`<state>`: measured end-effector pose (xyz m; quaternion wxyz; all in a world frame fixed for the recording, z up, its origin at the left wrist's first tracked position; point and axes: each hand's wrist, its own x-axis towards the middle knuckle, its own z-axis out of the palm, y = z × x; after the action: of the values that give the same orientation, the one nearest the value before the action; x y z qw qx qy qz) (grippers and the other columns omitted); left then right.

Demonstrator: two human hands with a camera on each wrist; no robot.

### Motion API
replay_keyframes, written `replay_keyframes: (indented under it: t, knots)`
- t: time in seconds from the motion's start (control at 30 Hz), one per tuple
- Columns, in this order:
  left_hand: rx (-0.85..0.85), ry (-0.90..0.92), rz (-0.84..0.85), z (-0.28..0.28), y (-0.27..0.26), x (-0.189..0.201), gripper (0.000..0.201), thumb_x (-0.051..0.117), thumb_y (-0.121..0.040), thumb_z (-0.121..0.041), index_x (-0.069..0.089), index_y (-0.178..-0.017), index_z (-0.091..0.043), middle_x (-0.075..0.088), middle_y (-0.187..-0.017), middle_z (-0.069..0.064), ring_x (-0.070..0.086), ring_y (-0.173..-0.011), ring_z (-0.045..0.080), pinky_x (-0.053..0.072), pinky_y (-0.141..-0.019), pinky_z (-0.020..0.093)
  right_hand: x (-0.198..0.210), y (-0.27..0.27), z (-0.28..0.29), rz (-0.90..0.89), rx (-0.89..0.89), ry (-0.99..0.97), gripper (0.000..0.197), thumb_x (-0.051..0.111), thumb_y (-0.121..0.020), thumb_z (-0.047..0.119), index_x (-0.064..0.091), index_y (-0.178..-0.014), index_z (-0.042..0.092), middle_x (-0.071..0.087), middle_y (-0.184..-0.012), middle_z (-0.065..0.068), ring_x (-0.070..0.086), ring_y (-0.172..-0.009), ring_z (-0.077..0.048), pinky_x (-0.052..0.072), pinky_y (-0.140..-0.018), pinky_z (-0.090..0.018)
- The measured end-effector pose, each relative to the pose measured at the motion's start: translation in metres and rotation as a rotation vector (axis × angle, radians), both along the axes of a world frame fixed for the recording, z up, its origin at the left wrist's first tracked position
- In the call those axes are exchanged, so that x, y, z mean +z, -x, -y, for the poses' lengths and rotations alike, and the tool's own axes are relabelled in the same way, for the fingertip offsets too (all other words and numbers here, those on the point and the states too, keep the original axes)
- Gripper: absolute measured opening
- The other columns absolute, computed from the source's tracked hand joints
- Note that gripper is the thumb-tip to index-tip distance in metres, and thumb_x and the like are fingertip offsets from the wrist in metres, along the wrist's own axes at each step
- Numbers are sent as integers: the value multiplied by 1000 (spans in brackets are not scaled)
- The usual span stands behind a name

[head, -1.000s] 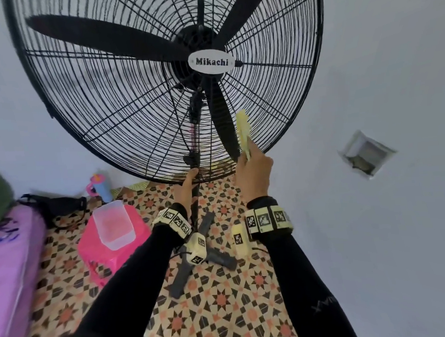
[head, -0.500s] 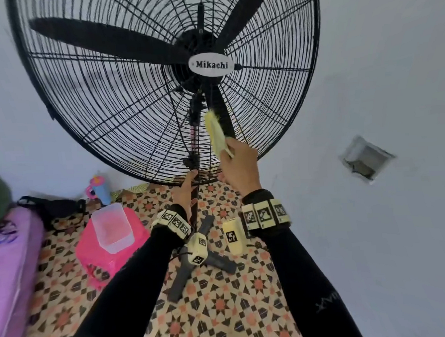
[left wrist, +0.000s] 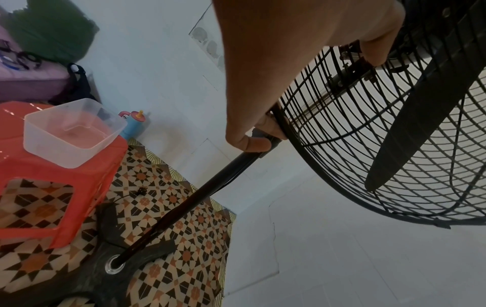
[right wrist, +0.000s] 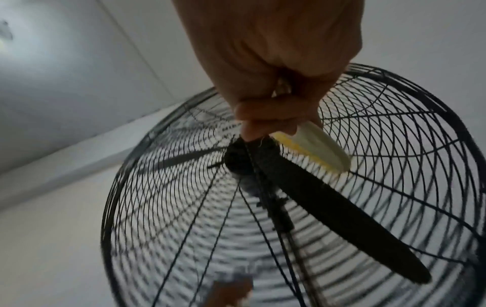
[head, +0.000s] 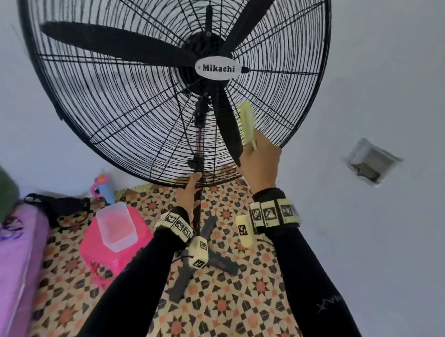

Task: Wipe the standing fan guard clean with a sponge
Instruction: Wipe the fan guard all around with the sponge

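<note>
The black wire fan guard (head: 134,108) fills the upper head view, its blades still behind the "Mikachi" badge. My right hand (head: 256,150) pinches a pale yellow sponge (head: 247,125) by its lower end and holds it upright against the guard's lower right part. In the right wrist view the sponge (right wrist: 315,147) lies on the guard wires (right wrist: 184,207), beside a blade, with my right hand (right wrist: 270,116) pinching its end. My left hand (head: 193,180) grips the fan pole (left wrist: 205,191) just under the guard's bottom rim. My left hand (left wrist: 252,141) has its fingers curled round the pole.
A pink stool (head: 132,241) carrying a clear plastic tub (head: 115,227) stands left of the fan's base legs (head: 211,262). A blue bottle (head: 104,188) and a black bag (head: 59,207) sit by the wall. Purple bedding (head: 8,259) lies far left. A wall recess (head: 372,161) is on the right.
The right hand swept the sponge left across the lower guard, then back to the right. The left hand has stayed on the pole.
</note>
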<state>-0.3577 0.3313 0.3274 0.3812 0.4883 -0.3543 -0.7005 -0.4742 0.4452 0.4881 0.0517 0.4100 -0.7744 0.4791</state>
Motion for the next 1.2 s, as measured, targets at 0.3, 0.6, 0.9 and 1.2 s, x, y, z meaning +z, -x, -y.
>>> replay_keyframes:
  t: [0.3, 0.6, 0.9, 1.2]
  knots:
    - [25, -47, -23, -3, 6, 8, 121, 75, -41, -73, 52, -146, -18, 58, -139, 4, 61, -120, 18, 46, -72, 35, 4, -5, -1, -177, 39, 21, 27, 61, -100, 12, 63, -125, 4, 66, -111, -9, 63, -100, -25, 43, -82, -20]
    - [-78, 10, -22, -13, -3, 23, 79, 74, -66, -65, 63, -132, -23, 67, -112, -3, 63, -113, 19, 44, -84, 39, -6, 2, 10, 256, 199, 352, 27, 78, -91, 17, 76, -114, 3, 75, -101, 0, 68, -84, -1, 57, -74, -18]
    - [-84, 68, 9, -10, 1, 15, 24, 61, -97, -46, 68, -114, -32, 65, -109, -11, 61, -111, 13, 38, -98, 42, 27, 57, 21, 408, 125, 355, 29, 80, -87, 28, 78, -111, 13, 76, -94, 6, 74, -89, -15, 64, -77, -47]
    - [-135, 90, 60, -9, 0, 18, 12, 58, -101, -38, 66, -104, -29, 63, -104, -8, 61, -113, 23, 39, -98, 41, 34, 65, 30, 234, 209, 319, 18, 77, -89, 24, 78, -105, 16, 74, -91, 9, 71, -83, -5, 63, -75, -36]
